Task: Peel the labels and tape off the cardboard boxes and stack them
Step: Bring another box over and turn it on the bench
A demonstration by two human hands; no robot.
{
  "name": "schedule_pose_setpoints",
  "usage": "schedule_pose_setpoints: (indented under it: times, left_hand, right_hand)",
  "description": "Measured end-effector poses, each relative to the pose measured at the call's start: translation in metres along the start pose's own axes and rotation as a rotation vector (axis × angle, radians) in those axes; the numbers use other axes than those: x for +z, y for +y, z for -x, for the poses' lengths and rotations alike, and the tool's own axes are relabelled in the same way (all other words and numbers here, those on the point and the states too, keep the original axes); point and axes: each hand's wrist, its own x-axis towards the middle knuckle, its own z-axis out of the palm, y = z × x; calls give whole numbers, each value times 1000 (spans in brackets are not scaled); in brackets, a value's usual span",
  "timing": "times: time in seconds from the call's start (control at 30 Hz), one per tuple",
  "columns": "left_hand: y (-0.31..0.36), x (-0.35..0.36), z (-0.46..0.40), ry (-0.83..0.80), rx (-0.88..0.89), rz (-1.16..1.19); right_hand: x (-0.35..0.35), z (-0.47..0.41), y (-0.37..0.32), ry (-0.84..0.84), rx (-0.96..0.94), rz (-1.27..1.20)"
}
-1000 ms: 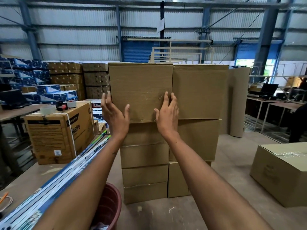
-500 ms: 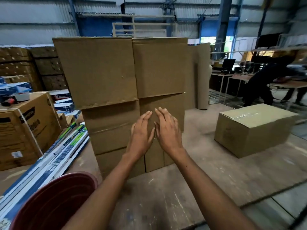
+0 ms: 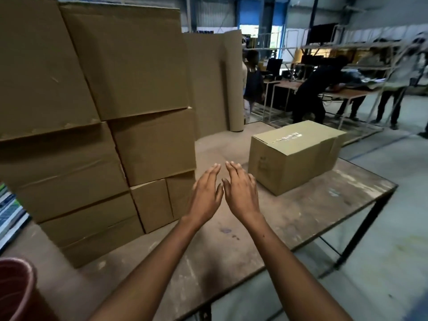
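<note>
A tall stack of plain cardboard boxes fills the left half of the head view, standing on a worn wooden table. A single closed cardboard box with tape along its top seam lies further right on the same table. My left hand and my right hand hover side by side above the table between the stack and the single box. Their fingers are straight and hold nothing. Neither hand touches a box.
A red bucket sits at the lower left corner. A roll of brown cardboard sheet stands behind the stack. Several people work at desks at the back right. The table's right edge drops to the concrete floor.
My hands left the top box of the stack and dropped lower, coming close together. The view swung right, bringing the single box nearer the middle.
</note>
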Motion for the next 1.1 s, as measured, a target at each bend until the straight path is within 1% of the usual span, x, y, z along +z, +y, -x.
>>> schedule_pose_setpoints:
  times: [0.23, 0.43, 0.53, 0.63, 0.73, 0.83, 0.9, 1.0, 1.1]
  left_hand:
    - [54, 119, -60, -116, -84, 52]
    - [93, 221, -117, -193, -147, 186]
    - [109, 260, -149, -221, -170, 207]
    - [117, 285, -179, -258, -165, 199]
    - [116, 308, -206, -291, -90, 118]
    - [115, 327, -222, -326, -41, -51]
    - [114, 332, -226, -319, -36, -142]
    - [103, 335, -221, -247, -27, -237]
    - [89, 329, -203, -134, -44, -252]
  right_hand:
    - [6, -36, 141, -83, 59, 70]
    - [15, -77, 258, -183, 169, 86]
    - [20, -100, 307, -228, 210, 69]
    - [23, -123, 347, -264, 190, 63]
    - [27, -145, 374, -309, 193, 55]
    - [35, -157, 392, -349, 177, 65]
    - [41, -159, 394, -337, 174, 38]
    - [47, -153, 385, -290, 163, 3]
    - [44, -142, 364, -259, 94, -12]
